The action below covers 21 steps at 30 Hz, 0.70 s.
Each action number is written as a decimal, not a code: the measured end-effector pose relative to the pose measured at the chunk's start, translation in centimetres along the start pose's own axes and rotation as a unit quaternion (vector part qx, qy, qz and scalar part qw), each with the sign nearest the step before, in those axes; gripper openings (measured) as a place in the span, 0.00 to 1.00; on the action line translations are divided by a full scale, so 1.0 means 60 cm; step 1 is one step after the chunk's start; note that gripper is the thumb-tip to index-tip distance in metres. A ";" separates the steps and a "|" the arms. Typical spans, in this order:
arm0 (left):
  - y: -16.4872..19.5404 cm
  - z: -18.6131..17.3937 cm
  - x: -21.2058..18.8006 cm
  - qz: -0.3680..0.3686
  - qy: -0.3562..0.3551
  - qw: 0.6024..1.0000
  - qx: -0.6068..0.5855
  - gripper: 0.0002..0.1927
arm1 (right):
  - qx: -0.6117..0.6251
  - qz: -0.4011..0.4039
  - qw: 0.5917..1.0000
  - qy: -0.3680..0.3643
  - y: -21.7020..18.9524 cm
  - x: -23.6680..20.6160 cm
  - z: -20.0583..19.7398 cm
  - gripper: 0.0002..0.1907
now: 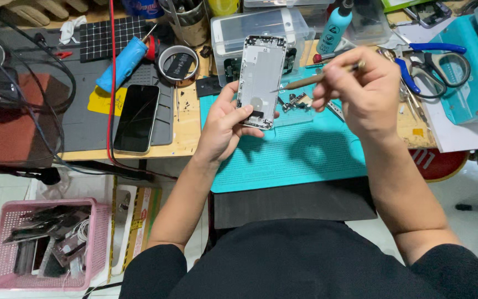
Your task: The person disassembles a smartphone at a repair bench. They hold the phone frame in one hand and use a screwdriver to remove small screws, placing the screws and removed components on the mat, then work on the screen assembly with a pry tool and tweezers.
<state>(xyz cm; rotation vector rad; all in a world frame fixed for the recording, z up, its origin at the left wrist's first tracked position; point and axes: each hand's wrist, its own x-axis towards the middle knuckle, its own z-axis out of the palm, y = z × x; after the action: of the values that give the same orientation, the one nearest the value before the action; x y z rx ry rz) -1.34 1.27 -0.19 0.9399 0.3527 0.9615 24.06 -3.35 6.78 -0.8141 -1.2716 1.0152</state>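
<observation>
You sit at a wooden workbench, looking down at a teal silicone work mat (305, 160) — every place here is given from that mat. Above its far left corner, your left hand (225, 124) holds an empty silver metal phone housing (261, 82) upright, inner side facing you; the fingers wrap its lower end and the thumb presses along its edge, which keeps the shell steady and tilted toward your eyes. Above the mat's far middle, your right hand (360, 88) pinches a slim tan-handled pointed tool (311, 82) like a pen, fingers closed round the handle, so the tip meets the housing's right edge with fine control. A few small metal parts (297, 102) lie on the mat just behind the tool. Left of the mat, off its edge, a black-screened phone (137, 118) lies flat on a grey pad. Right of the mat rest blue-handled scissors (435, 63) — within easy reach. Below and far left of the mat, on the floor, stands a pink plastic basket (45, 243) of spare parts.
</observation>
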 end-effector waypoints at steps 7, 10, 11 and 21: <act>-0.016 -0.005 0.000 0.019 0.011 0.999 -0.028 0.26 | -0.161 0.052 0.979 -0.114 0.027 -0.007 0.047 0.09; -0.024 -0.009 0.002 0.025 0.008 0.999 -0.035 0.24 | -0.251 0.021 0.961 -0.114 0.034 -0.010 0.061 0.10; -0.027 -0.010 0.002 0.031 0.005 0.999 -0.039 0.23 | -0.280 0.013 0.953 -0.111 0.036 -0.010 0.065 0.09; -0.031 -0.016 0.002 0.049 0.003 0.999 -0.023 0.23 | -0.346 -0.090 0.929 -0.099 0.041 -0.006 0.073 0.06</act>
<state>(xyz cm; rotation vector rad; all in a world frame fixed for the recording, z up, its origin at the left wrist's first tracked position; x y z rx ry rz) -0.87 1.44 -2.21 0.9199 0.2896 1.0578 19.36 -3.02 5.00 -1.1143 -1.8862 0.4934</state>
